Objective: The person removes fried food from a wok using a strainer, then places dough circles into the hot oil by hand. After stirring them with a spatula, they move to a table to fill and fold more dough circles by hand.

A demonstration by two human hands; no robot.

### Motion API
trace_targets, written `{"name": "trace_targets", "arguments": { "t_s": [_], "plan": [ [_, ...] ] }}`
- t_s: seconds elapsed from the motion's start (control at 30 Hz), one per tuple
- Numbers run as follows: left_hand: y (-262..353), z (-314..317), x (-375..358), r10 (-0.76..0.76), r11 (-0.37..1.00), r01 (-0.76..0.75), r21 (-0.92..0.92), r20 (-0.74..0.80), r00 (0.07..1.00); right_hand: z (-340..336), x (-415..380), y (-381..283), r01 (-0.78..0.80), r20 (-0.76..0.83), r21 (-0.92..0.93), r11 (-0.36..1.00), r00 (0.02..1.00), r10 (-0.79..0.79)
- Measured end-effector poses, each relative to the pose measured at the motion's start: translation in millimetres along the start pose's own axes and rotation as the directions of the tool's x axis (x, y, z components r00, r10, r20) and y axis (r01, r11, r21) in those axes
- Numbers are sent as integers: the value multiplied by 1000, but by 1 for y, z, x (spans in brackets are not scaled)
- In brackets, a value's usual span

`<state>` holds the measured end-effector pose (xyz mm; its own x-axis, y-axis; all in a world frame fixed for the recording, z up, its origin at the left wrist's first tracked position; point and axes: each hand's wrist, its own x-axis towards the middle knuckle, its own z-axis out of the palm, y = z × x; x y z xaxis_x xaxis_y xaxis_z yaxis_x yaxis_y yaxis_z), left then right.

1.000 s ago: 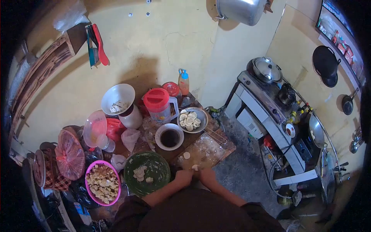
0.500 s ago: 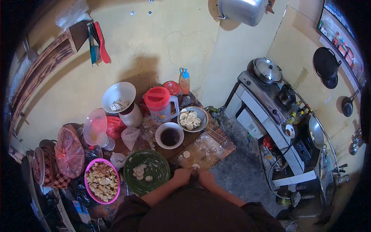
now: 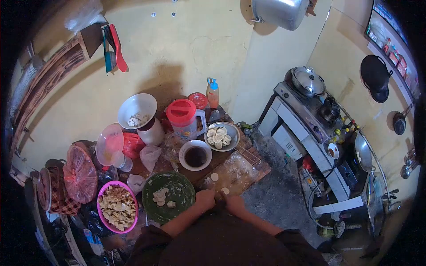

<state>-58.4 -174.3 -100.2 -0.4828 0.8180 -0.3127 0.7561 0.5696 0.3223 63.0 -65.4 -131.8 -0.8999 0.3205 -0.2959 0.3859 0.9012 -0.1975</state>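
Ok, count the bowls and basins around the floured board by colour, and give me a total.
White: 2, the tilted bowl and the bowl of dark liquid.
Green: 1, green bowl.
Pink: 1, pink basin.
Metal: 1, metal bowl of dough rounds.
Total: 5.

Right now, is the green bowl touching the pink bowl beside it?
Cannot tell. In the head view the green bowl and pink bowl have rims very close together, but the dim, distorted picture hides any contact.

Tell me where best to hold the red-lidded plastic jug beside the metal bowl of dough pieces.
Probably by the handle on the red-lidded plastic jug, coming from the side toward the metal bowl of dough pieces. The handle faces that bowl, and the jug stands upright.
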Motion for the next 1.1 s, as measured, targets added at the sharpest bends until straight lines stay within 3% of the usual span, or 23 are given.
{"name": "trace_targets", "arguments": {
  "t_s": [0.2,0.27,0.43,0.5,0.57,0.8,0.87,0.97,1.1],
  "plan": [
    [-5,9,3,-2,1000,1,21,49,999,22,-2,8,8,-17,33,999,1000,-8],
    [-8,15,6,-14,1000,13,19,48,999,17,-3,8,-23,103,38,999,994,18],
    [-7,12,6,-26,999,23,31,109,994,-3,-5,11,-33,56,32,999,998,32],
    [-4,8,5,-22,999,22,-24,23,999,-3,-4,13,-20,68,27,999,998,18],
    [-3,6,4,-22,999,23,-29,30,999,1,-4,15,34,-52,31,999,998,-32],
    [-2,3,2,-14,1000,14,-2,49,999,-1,0,14,-35,35,1,999,999,35],
    [-2,0,2,-23,1000,23,5,64,998,6,-4,16,-3,-164,74,997,986,15],
    [-3,2,2,-33,999,31,20,98,995,-1,-5,17,-2,-173,71,997,985,14],
    [-6,9,6,-17,999,11,49,125,992,-18,-10,11,-70,-49,104,992,996,75]
  ]
}}
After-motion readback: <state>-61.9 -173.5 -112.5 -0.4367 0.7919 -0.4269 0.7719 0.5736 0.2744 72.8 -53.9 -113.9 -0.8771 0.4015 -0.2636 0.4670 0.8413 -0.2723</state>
